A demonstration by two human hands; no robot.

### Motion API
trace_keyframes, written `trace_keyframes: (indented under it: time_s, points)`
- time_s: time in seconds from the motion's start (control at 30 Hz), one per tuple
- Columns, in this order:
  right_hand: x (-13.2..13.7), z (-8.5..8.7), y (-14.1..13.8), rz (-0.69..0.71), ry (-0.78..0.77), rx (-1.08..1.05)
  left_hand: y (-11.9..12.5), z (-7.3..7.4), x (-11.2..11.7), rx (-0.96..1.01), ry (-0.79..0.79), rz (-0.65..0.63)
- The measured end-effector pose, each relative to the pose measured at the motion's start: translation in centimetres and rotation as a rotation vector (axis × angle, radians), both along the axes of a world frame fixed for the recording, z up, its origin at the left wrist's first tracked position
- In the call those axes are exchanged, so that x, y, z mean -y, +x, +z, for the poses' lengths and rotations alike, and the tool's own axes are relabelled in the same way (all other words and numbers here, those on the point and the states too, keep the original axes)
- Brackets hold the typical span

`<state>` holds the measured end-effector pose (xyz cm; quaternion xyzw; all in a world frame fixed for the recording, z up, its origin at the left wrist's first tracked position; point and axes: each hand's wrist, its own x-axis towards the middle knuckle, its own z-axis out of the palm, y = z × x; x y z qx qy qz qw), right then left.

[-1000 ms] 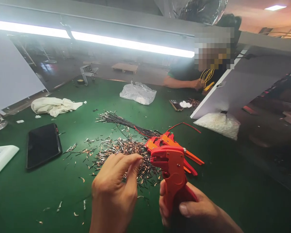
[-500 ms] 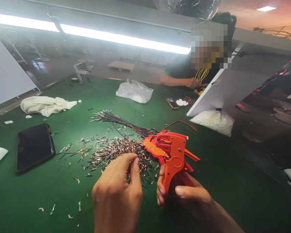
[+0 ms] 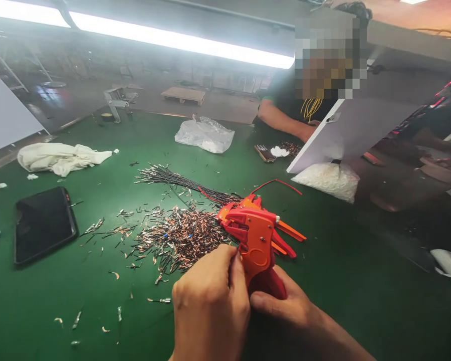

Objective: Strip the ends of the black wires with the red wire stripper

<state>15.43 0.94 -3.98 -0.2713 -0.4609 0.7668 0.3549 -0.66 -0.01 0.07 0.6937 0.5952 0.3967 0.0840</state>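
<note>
My right hand [image 3: 285, 308] is wrapped round the handles of a red and orange wire stripper [image 3: 257, 240], held upright over the green table [image 3: 361, 281]. My left hand [image 3: 210, 306] is pressed against the stripper's left side, its fingertips pinched together at the jaws; what they pinch is hidden. A second orange stripper [image 3: 281, 235] lies just behind. A heap of short stripped copper wire pieces [image 3: 176, 238] lies to the left of the tool. A bundle of thin black wires [image 3: 180, 181] and a red wire [image 3: 274, 184] lie behind it.
A black phone [image 3: 43, 223] lies at the left, a white cloth [image 3: 58, 158] beyond it. A clear plastic bag [image 3: 205, 135] sits farther back. Another person [image 3: 285, 118] works across the table beside a tilted white board [image 3: 346, 135] and a white bag [image 3: 325, 180].
My left hand has moved right from the wire heap to the stripper's jaws. The stripper has turned and dropped lower, closer to me. The view has shifted slightly.
</note>
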Motion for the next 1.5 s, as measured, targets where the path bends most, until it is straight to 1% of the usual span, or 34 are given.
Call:
trace_keyframes:
  time_s: [0.1, 0.2, 0.3, 0.37, 0.5, 0.6, 0.7, 0.83, 0.93, 1.1, 1.27, 1.37, 1.43, 1.5]
  points:
    - [0.1, -0.2, -0.1, -0.040, -0.011, 0.010, -0.2, -0.2, -0.1, 0.010, -0.012, -0.023]
    - [0.3, -0.1, 0.0, -0.043, -0.028, 0.015, -0.4, 0.2, -0.1, 0.069, -0.033, -0.031]
    - [0.4, 0.1, 0.2, -0.003, -0.019, -0.020, -0.6, 0.8, -0.1, 0.148, -0.022, 0.032]
    - [0.3, 0.2, 0.2, 0.020, -0.024, -0.024, -0.7, 1.1, -0.1, 0.168, -0.015, 0.047]
    - [0.1, 0.3, 0.2, 0.036, -0.015, 0.035, -0.8, 0.9, -0.1, 0.137, -0.020, -0.035]
    - [0.1, 0.4, 0.1, 0.054, -0.012, 0.055, -0.7, 0.7, 0.1, 0.112, -0.061, -0.061]
    - [0.2, 0.1, -0.1, 0.053, -0.036, 0.037, -0.4, 0.7, 0.4, 0.112, -0.101, -0.030]
    - [0.3, -1.0, -0.5, 0.023, -0.041, -0.046, -0.2, 0.9, 0.7, 0.091, -0.152, -0.017]
    - [0.4, -1.4, -0.7, 0.004, -0.077, -0.071, -0.1, 1.0, 0.7, 0.062, -0.174, -0.021]
    - [0.8, -0.9, -1.0, 0.012, -0.120, -0.086, -0.4, 0.8, 0.7, 0.013, -0.187, 0.010]
    - [1.4, -1.1, -1.3, 0.005, -0.252, -0.157, -1.2, 0.5, 0.4, 0.050, -0.194, -0.072]
    - [1.7, -1.2, -1.4, -0.030, -0.290, -0.112, -1.2, 0.5, 0.5, 0.063, -0.224, -0.067]
    - [1.8, -1.0, -1.3, -0.044, -0.302, -0.056, -0.9, 0.7, 0.5, 0.064, -0.242, -0.026]
    - [2.0, -0.8, -1.2, -0.064, -0.322, -0.001, -0.8, 0.7, 0.5, 0.059, -0.233, -0.029]
